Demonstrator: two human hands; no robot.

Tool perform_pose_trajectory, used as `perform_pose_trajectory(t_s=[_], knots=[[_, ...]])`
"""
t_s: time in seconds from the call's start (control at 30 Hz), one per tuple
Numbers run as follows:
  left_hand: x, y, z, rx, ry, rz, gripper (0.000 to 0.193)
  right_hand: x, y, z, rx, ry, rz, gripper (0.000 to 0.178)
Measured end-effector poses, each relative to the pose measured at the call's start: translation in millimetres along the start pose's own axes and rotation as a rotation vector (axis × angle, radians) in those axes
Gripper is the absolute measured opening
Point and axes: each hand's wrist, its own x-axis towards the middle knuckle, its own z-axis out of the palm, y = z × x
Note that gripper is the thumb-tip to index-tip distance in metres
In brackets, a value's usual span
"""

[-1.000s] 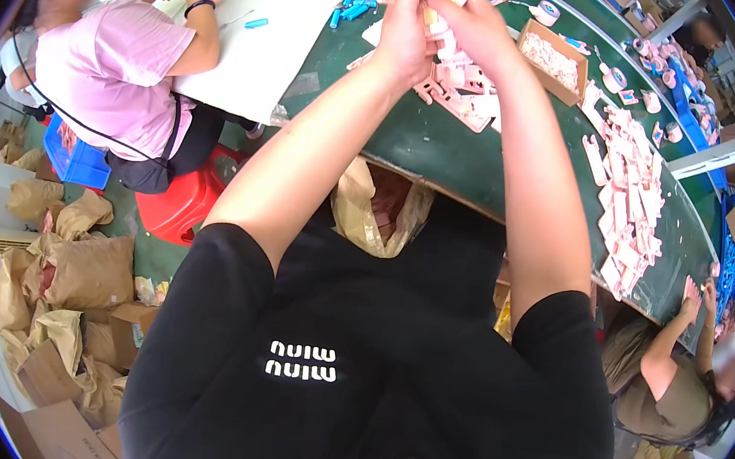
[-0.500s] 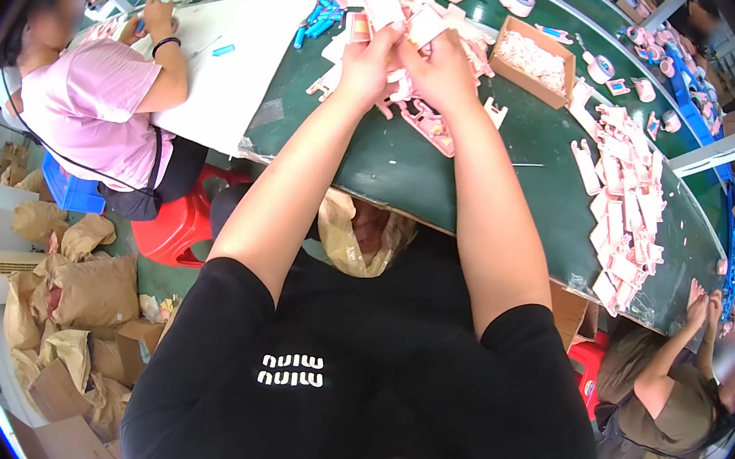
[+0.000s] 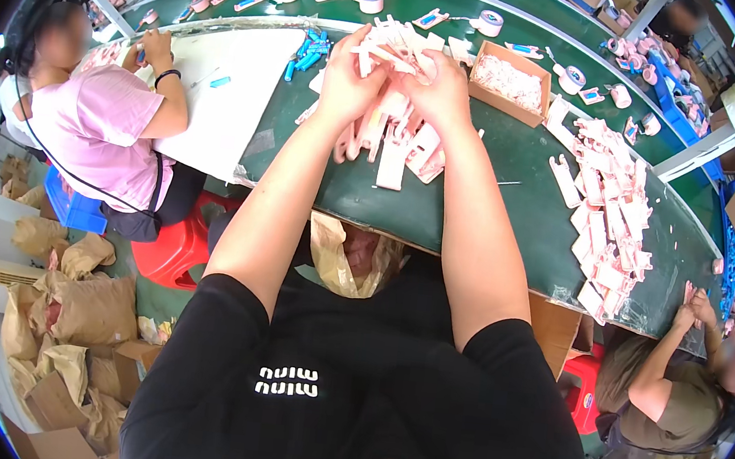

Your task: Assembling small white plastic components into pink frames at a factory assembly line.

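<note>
A loose heap of pale pink plastic parts [image 3: 390, 171], flat and elongated with notched ends, lies on the green worktable [image 3: 302, 173] in front of me. Cupped on its left side is my left hand [image 3: 349, 89], while my right hand [image 3: 442, 96] curves round its right side. Between them they gather a bunch of pink parts [image 3: 396, 46], raised above the rest. My fingertips are partly hidden behind the pieces. Just right of my right hand stands an open cardboard box [image 3: 510, 83] of small pale pieces. Several blue cylinders [image 3: 308, 55] lie left of my left hand.
Another pink pile [image 3: 610, 219] covers the table's right side. Beyond the table, a green conveyor [image 3: 399, 11] carries pink-and-blue pieces. One person in a pink shirt [image 3: 103, 103] works at the left; another in a dark shirt [image 3: 681, 397] sits at the right. A paper bag [image 3: 338, 258] hangs below the table edge.
My hands have moved apart from close together and now cup a bunch of pink parts. The heap has shifted, with more pieces spread toward me. The whole view has tilted slightly.
</note>
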Motion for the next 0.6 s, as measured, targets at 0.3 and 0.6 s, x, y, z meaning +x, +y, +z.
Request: perform_pose_trajectory(t_s=[0.3,0.6], knots=[[-3.7,3.2,-15.2,0.487,-0.131,-0.082,0.101,-1.8,10.6,-2.3,-0.1,0.021,-0.057,0.046],[-85.6,49.9,-81.8,0.557,-0.295,0.141,0.071,-2.3,17.7,-11.0,0.077,0.074,0.024,0.027]])
